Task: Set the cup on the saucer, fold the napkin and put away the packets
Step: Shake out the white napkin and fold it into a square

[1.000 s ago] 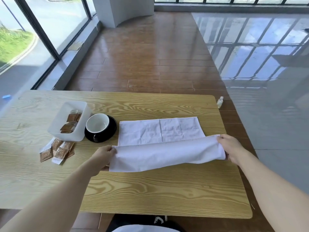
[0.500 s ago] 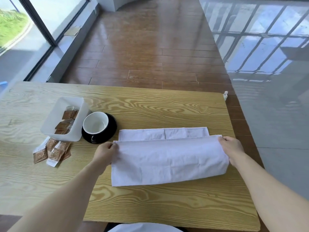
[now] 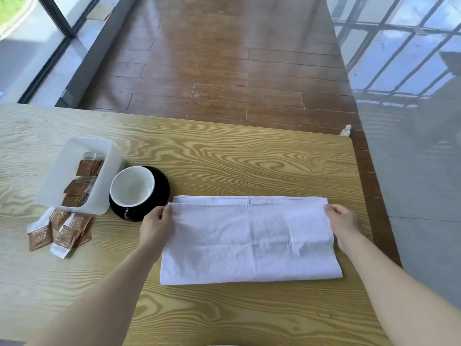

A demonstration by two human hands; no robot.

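The white cloth napkin (image 3: pixel 249 239) is laid folded in half on the light wood-grain table (image 3: pixel 224 158), its upper layer's far edge almost level with the lower. The far left corner is pinched by the left hand (image 3: pixel 156 224); the far right corner is pinched by the right hand (image 3: pixel 343 224). The white-lined cup (image 3: pixel 132 187) is seated on the black round saucer (image 3: pixel 162 183), just left of the napkin. Brown packets (image 3: pixel 79 178) are held in the white plastic bin (image 3: pixel 74 146); further loose packets (image 3: pixel 59 228) are lying on the table beside it.

Two bare forearms, no sleeves, watch or rings.
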